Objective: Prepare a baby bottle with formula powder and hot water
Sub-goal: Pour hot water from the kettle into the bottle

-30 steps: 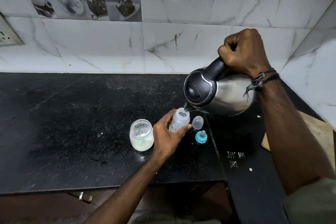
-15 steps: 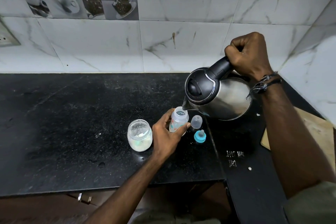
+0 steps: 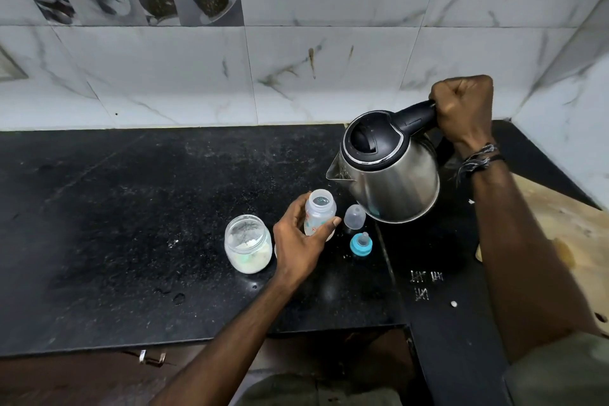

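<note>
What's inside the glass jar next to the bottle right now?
The open glass jar holds white powder in its lower part, with some clinging to the inner wall. A faint greenish patch shows through the glass low down; whether a scoop lies buried there cannot be told.

My counter [image 3: 131,224] was black, flecked with pale specks. The kettle [image 3: 392,175] shone silver under a black lid and handle. The bottle [image 3: 318,214] was clear with small red and teal prints, its teat ring [image 3: 361,244] turquoise. The wall tiles [image 3: 329,76] were white marble, veined grey and brown.
</note>
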A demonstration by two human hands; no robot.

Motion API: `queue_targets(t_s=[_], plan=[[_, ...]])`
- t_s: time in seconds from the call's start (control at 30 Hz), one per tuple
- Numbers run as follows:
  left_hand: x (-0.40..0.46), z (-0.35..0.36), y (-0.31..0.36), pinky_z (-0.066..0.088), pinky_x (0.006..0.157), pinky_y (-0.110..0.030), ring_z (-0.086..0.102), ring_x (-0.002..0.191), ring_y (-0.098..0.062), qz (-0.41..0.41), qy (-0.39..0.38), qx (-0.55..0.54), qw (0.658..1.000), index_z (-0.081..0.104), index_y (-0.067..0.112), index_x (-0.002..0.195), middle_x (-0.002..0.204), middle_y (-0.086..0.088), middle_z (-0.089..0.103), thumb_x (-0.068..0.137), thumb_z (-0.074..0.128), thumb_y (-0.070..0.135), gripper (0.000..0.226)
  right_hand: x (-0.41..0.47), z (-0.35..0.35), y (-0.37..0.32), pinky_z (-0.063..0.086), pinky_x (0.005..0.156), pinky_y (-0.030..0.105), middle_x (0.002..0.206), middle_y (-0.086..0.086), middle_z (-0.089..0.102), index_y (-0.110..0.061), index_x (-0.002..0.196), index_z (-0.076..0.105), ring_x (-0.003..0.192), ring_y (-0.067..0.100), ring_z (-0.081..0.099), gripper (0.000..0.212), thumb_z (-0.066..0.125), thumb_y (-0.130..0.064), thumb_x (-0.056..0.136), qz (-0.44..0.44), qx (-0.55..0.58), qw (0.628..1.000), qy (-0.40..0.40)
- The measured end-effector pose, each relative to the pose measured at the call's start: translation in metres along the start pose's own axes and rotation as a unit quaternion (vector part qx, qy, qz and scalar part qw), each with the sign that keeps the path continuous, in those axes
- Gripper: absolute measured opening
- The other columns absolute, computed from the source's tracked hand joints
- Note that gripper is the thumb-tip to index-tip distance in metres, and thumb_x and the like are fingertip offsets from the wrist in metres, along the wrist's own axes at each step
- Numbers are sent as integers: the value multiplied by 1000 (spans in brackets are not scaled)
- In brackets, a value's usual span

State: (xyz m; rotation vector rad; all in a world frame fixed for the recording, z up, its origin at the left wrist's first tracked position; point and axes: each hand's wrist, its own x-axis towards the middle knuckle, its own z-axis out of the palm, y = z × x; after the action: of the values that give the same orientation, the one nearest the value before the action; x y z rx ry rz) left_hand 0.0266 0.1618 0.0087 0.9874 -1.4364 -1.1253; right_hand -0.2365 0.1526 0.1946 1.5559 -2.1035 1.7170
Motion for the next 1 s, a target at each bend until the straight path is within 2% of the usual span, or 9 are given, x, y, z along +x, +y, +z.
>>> queue_targets(t_s=[0.1,0.33,0.57,0.67,0.77,1.0], plan=[[3,2,-4,58,94,-30,72,107,-9,-5,3,12,1000,69,15,123,114,6,77,75,93,19,54,1,4,10,15,47,28,36,-5,21,-17,43,27,45,12,17,38,52,-23,72,25,11,999,18],[9,4,-12,55,92,-25,72,106,-9,-8,9,26,1000,69,15,121,113,7,76,76,92,15,51,12,21,37,16,47,27,36,-6,18,-20,44,24,45,11,16,41,52,-24,73,67,36,995,58],[20,12,-17,59,95,-45,73,107,-15,-31,18,18,999,68,21,122,113,6,77,72,90,31,55,42,53,43,18,45,27,36,-6,18,-19,43,24,43,10,17,42,53,-26,73,106,44,989,97],[21,20,-20,59,95,-47,74,106,-16,-37,25,19,999,69,20,122,113,6,77,72,91,27,55,55,67,53,21,47,29,42,-9,18,-17,42,24,48,15,24,43,53,-29,71,139,41,982,120],[23,24,-21,59,95,-46,73,106,-16,-40,24,24,999,68,19,123,114,7,77,74,91,24,55,70,88,59,24,48,29,48,0,22,-12,41,27,51,19,29,44,53,-30,71,172,33,976,129],[31,11,-21,58,91,-30,73,106,-11,-27,41,29,998,67,20,122,112,14,76,76,87,26,51,82,150,62,32,48,29,44,1,34,-9,40,39,47,21,43,45,57,-35,71,245,45,960,127]])
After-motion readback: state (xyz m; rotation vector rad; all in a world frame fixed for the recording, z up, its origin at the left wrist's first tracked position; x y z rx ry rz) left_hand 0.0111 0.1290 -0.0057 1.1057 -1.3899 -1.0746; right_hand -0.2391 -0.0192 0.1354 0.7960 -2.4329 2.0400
